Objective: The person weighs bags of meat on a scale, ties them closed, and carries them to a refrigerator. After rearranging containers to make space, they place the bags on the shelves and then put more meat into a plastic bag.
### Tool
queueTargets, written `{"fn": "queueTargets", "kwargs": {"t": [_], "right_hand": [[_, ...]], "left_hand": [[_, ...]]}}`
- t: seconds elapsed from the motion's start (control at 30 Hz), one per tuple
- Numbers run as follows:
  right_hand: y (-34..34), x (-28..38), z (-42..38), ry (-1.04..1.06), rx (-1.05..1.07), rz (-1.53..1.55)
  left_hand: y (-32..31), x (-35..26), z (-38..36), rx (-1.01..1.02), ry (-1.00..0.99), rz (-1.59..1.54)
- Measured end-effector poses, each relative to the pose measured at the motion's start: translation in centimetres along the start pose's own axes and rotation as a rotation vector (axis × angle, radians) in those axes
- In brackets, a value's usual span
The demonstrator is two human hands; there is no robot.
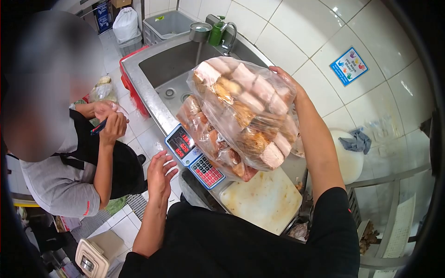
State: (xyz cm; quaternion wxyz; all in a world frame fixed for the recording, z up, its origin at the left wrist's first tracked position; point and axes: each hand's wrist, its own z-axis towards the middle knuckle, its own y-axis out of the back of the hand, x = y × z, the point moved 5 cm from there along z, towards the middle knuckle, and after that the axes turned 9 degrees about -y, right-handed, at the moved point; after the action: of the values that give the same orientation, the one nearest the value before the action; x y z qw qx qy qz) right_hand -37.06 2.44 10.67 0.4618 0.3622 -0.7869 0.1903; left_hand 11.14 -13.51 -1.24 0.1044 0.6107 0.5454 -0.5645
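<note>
A clear plastic bag of meat chunks (250,99), pale and browned, lies tilted on top of another clear bag of meat (211,139). Both bags rest over a digital scale (193,156), whose red-lit display and keypad stick out on the left; its platform is hidden under them. My right hand (288,82) holds the upper bag at its far right side, with most of its fingers hidden behind the plastic. To the left of the scale, my left hand (160,175) is open with fingers apart and nothing in it.
Behind the bags is a steel sink (157,62) with a faucet (230,39) and green soap bottle (216,32). A stained cutting board (264,199) lies close to me. At left, a co-worker (69,171) holds a pen (98,127). A tiled wall (296,28) bounds the right.
</note>
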Motion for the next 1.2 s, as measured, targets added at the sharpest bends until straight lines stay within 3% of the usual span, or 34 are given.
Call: {"fn": "queueTargets", "kwargs": {"t": [0.17,0.23,0.27,0.33,0.47,0.53,0.73,0.93,1.2], "right_hand": [[-0.2,-0.2,-0.6,-0.129,-0.03,0.006],[-0.9,0.7,-2.1,0.094,-0.14,-0.187],[-0.9,0.5,-1.6,0.087,-0.119,-0.198],[-1.2,-0.9,-0.2,-0.166,0.19,0.098],[-1.4,-1.3,-0.2,-0.221,0.252,0.145],[-2.6,-0.5,-2.2,-0.208,0.223,0.142],[-1.5,-0.5,-3.5,-0.222,0.129,0.166],[-0.3,-0.6,-4.6,-0.19,0.095,0.15],[0.5,-0.7,-5.7,-0.146,0.08,0.204]], "left_hand": [[0.8,1.0,0.0,0.003,0.041,0.008],[1.0,1.3,0.1,0.003,0.041,0.018],[1.2,1.5,0.2,0.007,0.038,0.03],[1.7,2.3,0.5,0.015,0.049,0.027],[2.7,4.1,0.3,0.057,0.106,0.106],[2.4,4.6,0.0,0.186,0.234,0.176],[0.6,5.1,-0.8,0.387,0.256,0.289],[-0.9,5.4,0.6,0.473,0.214,0.318],[-2.0,7.1,3.7,0.426,0.281,0.362]]}}
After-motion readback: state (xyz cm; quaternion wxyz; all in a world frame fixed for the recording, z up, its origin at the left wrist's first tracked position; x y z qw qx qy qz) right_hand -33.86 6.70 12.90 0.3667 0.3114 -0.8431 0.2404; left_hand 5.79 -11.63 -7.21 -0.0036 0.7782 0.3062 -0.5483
